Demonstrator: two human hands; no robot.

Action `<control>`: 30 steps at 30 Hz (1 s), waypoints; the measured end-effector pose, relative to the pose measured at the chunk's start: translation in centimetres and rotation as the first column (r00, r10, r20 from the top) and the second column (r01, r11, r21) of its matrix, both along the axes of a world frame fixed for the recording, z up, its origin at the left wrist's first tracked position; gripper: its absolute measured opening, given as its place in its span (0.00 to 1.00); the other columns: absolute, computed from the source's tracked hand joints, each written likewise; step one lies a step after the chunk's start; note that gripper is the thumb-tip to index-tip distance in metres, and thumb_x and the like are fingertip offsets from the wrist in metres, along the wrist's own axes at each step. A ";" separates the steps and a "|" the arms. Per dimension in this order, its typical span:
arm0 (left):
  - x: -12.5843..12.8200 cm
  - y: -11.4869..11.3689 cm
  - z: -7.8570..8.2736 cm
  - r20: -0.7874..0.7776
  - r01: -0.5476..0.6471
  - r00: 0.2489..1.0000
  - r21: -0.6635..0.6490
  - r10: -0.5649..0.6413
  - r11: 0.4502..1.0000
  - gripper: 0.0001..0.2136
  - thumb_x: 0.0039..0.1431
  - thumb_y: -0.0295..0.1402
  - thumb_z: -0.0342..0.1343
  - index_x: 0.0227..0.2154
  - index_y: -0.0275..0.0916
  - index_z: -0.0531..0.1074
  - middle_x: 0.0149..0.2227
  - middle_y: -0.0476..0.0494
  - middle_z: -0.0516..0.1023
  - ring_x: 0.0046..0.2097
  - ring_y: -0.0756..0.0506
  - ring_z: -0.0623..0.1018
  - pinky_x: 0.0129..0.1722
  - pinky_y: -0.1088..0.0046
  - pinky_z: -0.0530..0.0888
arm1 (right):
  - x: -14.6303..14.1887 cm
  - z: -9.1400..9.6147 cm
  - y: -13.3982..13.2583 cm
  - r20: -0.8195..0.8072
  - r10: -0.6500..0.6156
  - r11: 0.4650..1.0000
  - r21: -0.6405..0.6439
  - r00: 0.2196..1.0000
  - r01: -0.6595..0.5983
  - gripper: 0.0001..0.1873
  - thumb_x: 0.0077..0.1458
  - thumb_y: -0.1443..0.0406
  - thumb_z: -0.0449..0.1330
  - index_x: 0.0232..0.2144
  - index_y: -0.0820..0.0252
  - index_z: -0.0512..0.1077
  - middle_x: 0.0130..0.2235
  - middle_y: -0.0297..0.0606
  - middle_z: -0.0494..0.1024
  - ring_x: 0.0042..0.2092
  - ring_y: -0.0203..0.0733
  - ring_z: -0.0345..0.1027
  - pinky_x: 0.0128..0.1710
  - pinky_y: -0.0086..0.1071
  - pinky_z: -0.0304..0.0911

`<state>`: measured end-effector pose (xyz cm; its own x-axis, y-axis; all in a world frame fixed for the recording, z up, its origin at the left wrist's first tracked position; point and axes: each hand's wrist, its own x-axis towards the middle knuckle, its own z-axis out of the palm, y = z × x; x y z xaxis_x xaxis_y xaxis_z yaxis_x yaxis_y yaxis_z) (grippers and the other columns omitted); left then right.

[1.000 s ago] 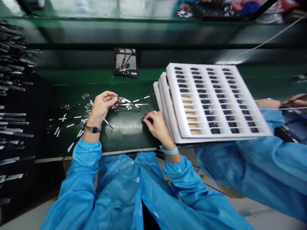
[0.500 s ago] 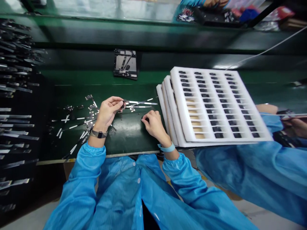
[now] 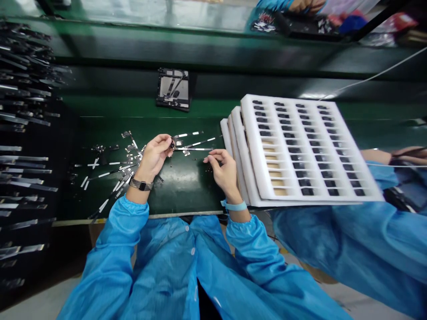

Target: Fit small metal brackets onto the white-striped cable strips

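Head view: the part (image 3: pixel 172 143), small and dark, is at the fingertips of the left hand (image 3: pixel 155 155), above the middle of the desk (image 3: pixel 187 191).
Left hand: pinches the part between thumb and fingers, palm turned partly down.
Strips: several strips (image 3: pixel 196 149), black and white, reach right from beside the left fingertips; which of them join the part I cannot tell.
Right hand: the right hand (image 3: pixel 224 171) is near the strips' far ends, thumb and fingertips drawn narrow; I cannot tell whether something tiny is between them.
Wrists: a dark watch (image 3: pixel 143 186) on the left, a pale blue band (image 3: pixel 235 206) on the right.
Desk, left part: scattered pieces (image 3: pixel 130 158) lie beyond and beside the left forearm, some reaching the near edge.
Desk, back edge: a frame (image 3: pixel 172 89), dark-rimmed with a pale middle, has dark strips across it.
Desk, right part: stacked white trays (image 3: pixel 320 200) extend to the near edge; the top one bears four columns of dark parts, tan showing low in the left column.
Left end: a dark rack (image 3: pixel 62 178) bristles with strips.
Far right: a co-worker's blue sleeve (image 3: pixel 383 174).
Shelf: above the back, the shelf (image 3: pixel 150 18) carries a black tray (image 3: pixel 300 29).
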<state>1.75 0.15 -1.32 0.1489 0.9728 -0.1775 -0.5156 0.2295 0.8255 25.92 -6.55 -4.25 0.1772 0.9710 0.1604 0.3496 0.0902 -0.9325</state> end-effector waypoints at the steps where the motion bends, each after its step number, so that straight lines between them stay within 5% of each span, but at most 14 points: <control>1: 0.0 0.0 0.0 0.006 0.000 1.000 -0.008 0.000 1.000 0.11 0.56 0.32 0.74 0.36 0.40 0.75 0.33 0.50 0.77 0.31 0.52 0.76 0.26 0.77 0.69 | 0.0 -0.1 0.2 -0.006 0.012 1.000 -0.013 1.000 -0.012 0.10 0.68 0.56 0.61 0.44 0.54 0.72 0.35 0.38 0.84 0.39 0.48 0.80 0.41 0.41 0.73; 12: 0.0 0.0 0.1 -0.031 -0.022 0.999 -0.038 0.021 0.999 0.12 0.56 0.33 0.74 0.38 0.40 0.78 0.34 0.46 0.84 0.32 0.50 0.80 0.29 0.75 0.72 | -0.6 0.4 1.0 -0.178 0.116 0.989 -0.066 0.977 -0.130 0.13 0.64 0.53 0.67 0.41 0.55 0.76 0.41 0.43 0.89 0.48 0.53 0.85 0.53 0.47 0.76; 19: -0.1 0.2 0.1 0.030 -0.026 0.999 -0.013 0.027 1.000 0.11 0.54 0.29 0.75 0.34 0.40 0.77 0.35 0.47 0.83 0.34 0.50 0.80 0.29 0.75 0.72 | -1.0 1.1 2.1 -0.232 0.106 0.988 -0.084 0.967 -0.129 0.17 0.59 0.50 0.71 0.38 0.55 0.80 0.39 0.42 0.89 0.46 0.54 0.86 0.51 0.47 0.79; 30: 0.0 0.2 -0.1 0.040 -0.077 0.996 -0.070 0.079 0.995 0.15 0.48 0.29 0.78 0.33 0.38 0.77 0.29 0.51 0.77 0.26 0.54 0.74 0.23 0.79 0.67 | -4.0 3.5 4.1 -0.193 0.264 0.958 -0.063 0.945 -0.281 0.18 0.63 0.49 0.70 0.38 0.58 0.82 0.38 0.44 0.89 0.43 0.52 0.85 0.46 0.43 0.78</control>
